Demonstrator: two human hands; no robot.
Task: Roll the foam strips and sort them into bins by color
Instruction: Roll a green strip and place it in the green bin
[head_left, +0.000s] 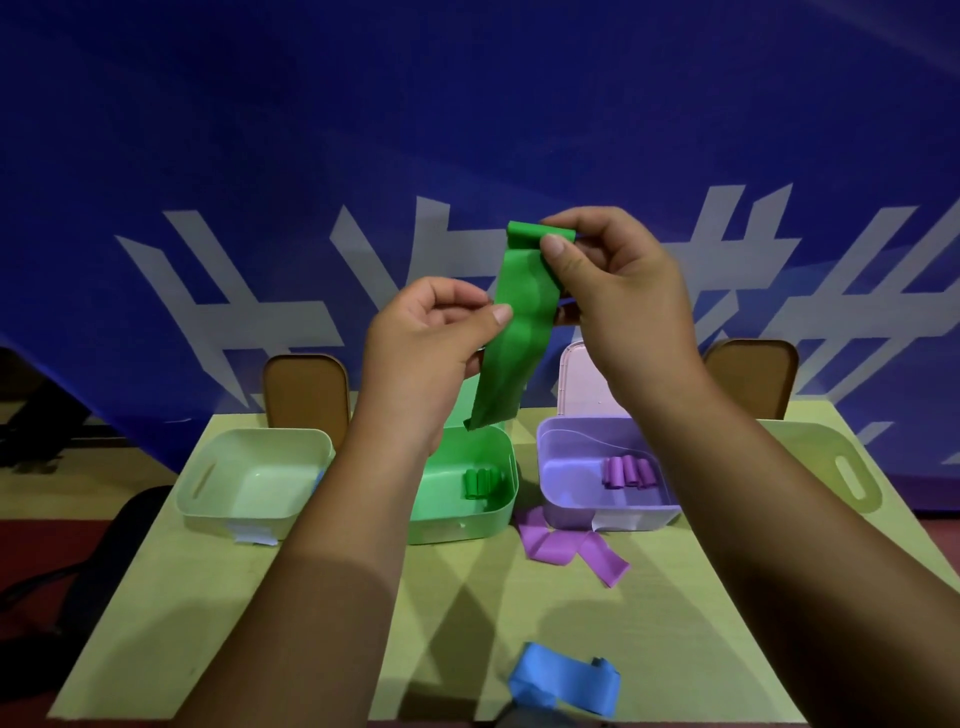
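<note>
Table (322, 597) | bins (457, 525) 4 | green strip (514, 338) 1, held | purple rolls (629, 472) perhaps 4

The right hand (618, 291) is pinching the curled top of a green foam strip (519, 332), the left hand (426, 343) pinching its edge lower down; its tail is hanging over the green bin (457, 525). Purple strips (558, 545) are lying just before the purple bin (561, 488), a blue strip (566, 680) by the table's (260, 597) front edge
</note>
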